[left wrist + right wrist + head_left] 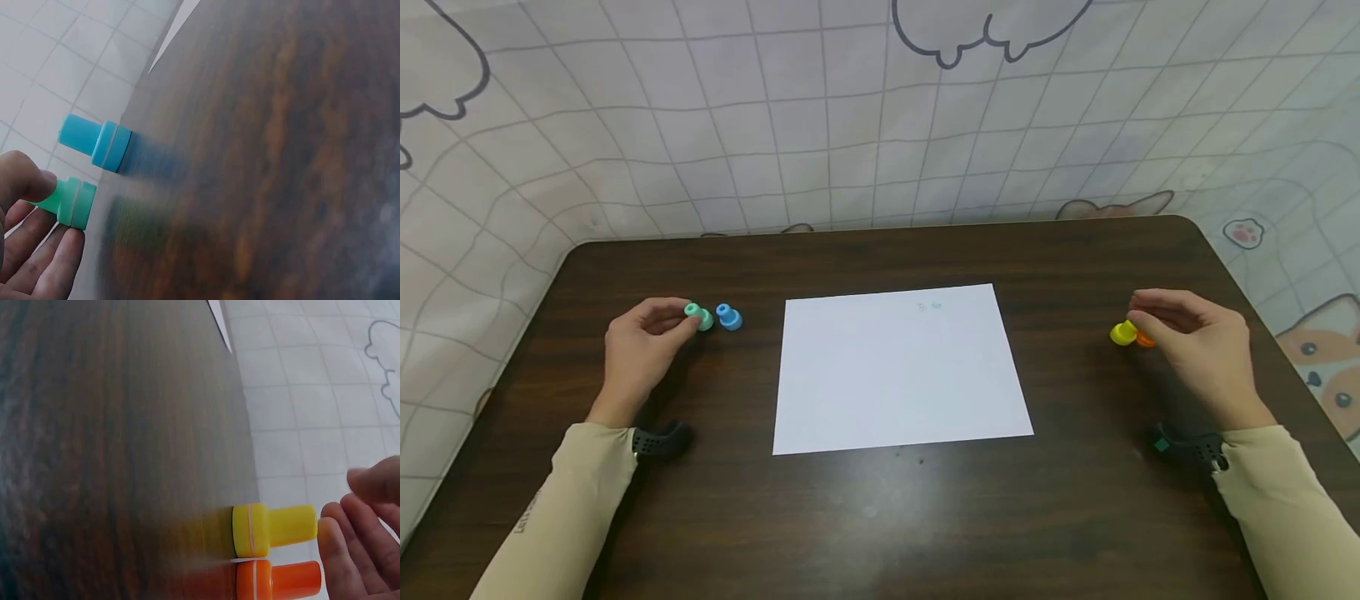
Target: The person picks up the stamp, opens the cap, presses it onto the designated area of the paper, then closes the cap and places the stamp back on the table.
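Observation:
My left hand point(643, 350) pinches the narrow handle of a green toy stamp point(702, 317) between thumb and fingers. In the left wrist view the green stamp point(76, 203) has its wide base toward the dark tabletop. Right beside it a blue stamp point(728, 317) stands upright on its base. Over at the right, my right hand point(1206, 350) hovers by a yellow stamp point(1123, 333) and an orange stamp point(1144, 340), holding nothing. The right wrist view shows the thumb apart from the fingers, with fingertips point(331, 531) close to the top of the yellow handle.
A white sheet of paper point(898, 375) lies mid-table between the hands, with small faint green marks point(929, 306) near its top right. The dark wooden table point(880, 508) has rounded far corners. Behind it hangs a white grid-patterned cloth point(850, 125). Each wrist wears a dark band.

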Demonstrator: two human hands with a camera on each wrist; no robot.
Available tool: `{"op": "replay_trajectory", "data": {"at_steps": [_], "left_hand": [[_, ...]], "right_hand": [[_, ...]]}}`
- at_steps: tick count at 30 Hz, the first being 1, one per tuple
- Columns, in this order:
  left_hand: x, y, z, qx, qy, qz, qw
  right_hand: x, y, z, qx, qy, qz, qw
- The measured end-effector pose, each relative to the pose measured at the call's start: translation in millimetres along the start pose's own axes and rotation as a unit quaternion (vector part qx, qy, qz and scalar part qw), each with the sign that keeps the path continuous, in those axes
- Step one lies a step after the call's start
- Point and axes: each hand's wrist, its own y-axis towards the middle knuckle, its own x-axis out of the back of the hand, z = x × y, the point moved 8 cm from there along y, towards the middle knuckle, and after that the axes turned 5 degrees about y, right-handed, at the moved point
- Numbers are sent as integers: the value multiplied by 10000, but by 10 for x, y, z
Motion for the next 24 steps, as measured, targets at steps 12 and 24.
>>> {"op": "replay_trajectory", "data": {"at_steps": [12,24], "left_hand": [[-10,-21,48,121,450,209,9987],[-15,-11,92,74,224,281,9993]], "right_hand": [[-108,-24,144,716,-691,103,9950],[-272,-48,164,789,-696,426,9935]]}}
